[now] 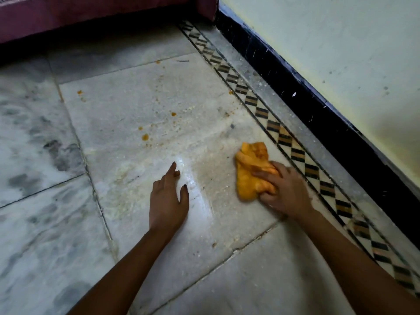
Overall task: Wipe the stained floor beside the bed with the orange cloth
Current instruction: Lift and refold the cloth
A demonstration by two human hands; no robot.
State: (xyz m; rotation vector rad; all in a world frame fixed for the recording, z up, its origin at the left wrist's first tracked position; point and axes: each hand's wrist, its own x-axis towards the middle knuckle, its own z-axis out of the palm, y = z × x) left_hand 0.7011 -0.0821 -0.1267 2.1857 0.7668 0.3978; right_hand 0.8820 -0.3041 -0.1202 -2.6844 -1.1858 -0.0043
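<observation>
Gripping orange cloth (pixel 252 171) near patterned border (pixel 284 138), right hand (pixel 285 193); left hand (pixel 167 201) open flat, stained floor (pixel 145 114) ahead

Cloth (pixel 251 172) orange. Floor (pixel 141 103) pale grey-white marble, dark grey veining, orange spots (pixel 145 137). Border strip (pixel 281 137) black/cream diamond pattern. Skirting (pixel 318 114) black. Wall (pixel 341 46) pale yellow-green. Bedcover (pixel 68 12) maroon.

The right hand (pixel 283 192) covers the near end of the cloth (pixel 252 169) and is slightly blurred. The top edge cuts off the bed (pixel 68 12); both forearms leave at the bottom.
</observation>
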